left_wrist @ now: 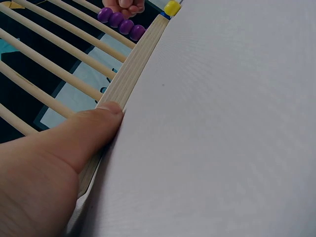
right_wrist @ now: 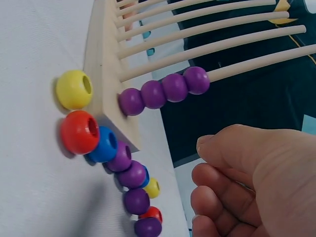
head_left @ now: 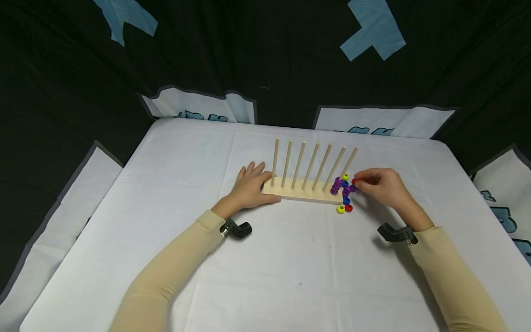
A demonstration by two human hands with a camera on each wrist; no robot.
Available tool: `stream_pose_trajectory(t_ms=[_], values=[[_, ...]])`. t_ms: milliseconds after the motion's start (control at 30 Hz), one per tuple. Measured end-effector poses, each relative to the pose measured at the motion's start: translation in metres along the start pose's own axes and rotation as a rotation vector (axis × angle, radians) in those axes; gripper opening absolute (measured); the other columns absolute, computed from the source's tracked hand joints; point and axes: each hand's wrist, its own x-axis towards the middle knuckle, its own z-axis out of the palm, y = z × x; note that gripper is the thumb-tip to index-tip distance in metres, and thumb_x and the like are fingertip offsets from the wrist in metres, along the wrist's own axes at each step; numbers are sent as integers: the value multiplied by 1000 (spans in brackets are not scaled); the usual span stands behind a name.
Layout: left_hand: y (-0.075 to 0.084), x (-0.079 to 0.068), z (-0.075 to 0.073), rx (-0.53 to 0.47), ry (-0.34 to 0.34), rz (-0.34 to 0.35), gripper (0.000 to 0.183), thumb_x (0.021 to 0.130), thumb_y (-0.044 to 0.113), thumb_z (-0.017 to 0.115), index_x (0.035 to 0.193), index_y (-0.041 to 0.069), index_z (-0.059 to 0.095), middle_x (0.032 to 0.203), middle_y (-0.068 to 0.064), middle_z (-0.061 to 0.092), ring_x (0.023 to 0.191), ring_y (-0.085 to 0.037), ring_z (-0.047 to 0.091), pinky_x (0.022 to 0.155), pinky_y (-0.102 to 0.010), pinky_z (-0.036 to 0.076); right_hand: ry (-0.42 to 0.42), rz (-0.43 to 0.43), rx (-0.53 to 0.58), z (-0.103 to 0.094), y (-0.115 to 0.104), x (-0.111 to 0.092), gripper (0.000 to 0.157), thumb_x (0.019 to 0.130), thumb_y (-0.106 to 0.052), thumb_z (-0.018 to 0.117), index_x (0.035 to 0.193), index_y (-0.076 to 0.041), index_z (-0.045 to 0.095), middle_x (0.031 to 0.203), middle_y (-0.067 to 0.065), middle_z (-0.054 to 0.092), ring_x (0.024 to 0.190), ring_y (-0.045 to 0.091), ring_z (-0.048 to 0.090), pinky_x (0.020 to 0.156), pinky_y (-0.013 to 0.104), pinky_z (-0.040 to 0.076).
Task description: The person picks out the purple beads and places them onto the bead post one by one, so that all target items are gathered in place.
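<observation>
My left hand [head_left: 249, 186] grips the left end of a pale wooden base [head_left: 304, 191] that carries a row of upright dowels. Its thumb [left_wrist: 101, 121] presses along the base's front edge. Several purple beads [right_wrist: 163, 91] are stacked at the foot of the rightmost dowel [right_wrist: 261, 63]. My right hand [head_left: 383, 186] hovers right of that stack with loosely curled fingers, and nothing shows between them. Below it, loose beads lie by the base's right end: a yellow bead [right_wrist: 74, 90], a red bead [right_wrist: 79, 132], a blue bead [right_wrist: 102, 144], and several purple ones [right_wrist: 132, 174].
A white cloth [head_left: 265, 276] covers the table. Black drapes [head_left: 265, 55] with light blue patches hang behind it. A second yellow bead [head_left: 345, 177] and a second red bead [head_left: 354, 181] lie on the far side of the bead cluster.
</observation>
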Motion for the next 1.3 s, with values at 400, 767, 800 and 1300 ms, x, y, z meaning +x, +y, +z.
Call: stream_pose_trajectory(t_ms=[400, 767, 800, 1300], values=[[-1, 1, 1, -4, 6, 5, 76, 83, 59, 75, 143, 15, 58, 166, -22, 29, 157, -49, 13, 126, -65, 8, -22, 6, 20, 13, 8, -3, 22, 92, -4, 71, 110, 8, 73, 101, 25, 76, 75, -3, 60, 67, 14, 51], [1, -1, -1, 3, 8, 5, 75, 83, 57, 76, 142, 15, 59, 166, -23, 29, 157, -49, 13, 125, -65, 8, -67, 15, -30, 26, 14, -6, 22, 92, -2, 71, 112, 5, 74, 107, 24, 74, 85, 20, 67, 69, 13, 52], [1, 0, 0, 3, 5, 4, 75, 83, 58, 76, 142, 15, 58, 166, -22, 29, 157, -49, 13, 125, -65, 8, -69, 16, -38, 27, 14, -6, 21, 91, -2, 71, 111, 5, 74, 107, 24, 74, 85, 21, 67, 69, 13, 51], [0, 0, 0, 7, 5, 5, 76, 83, 59, 75, 143, 15, 58, 166, -23, 29, 157, -49, 13, 125, -66, 8, -52, -19, -75, 35, 16, -8, 24, 87, 1, 73, 110, 6, 75, 95, 20, 76, 77, 16, 64, 64, 16, 51]])
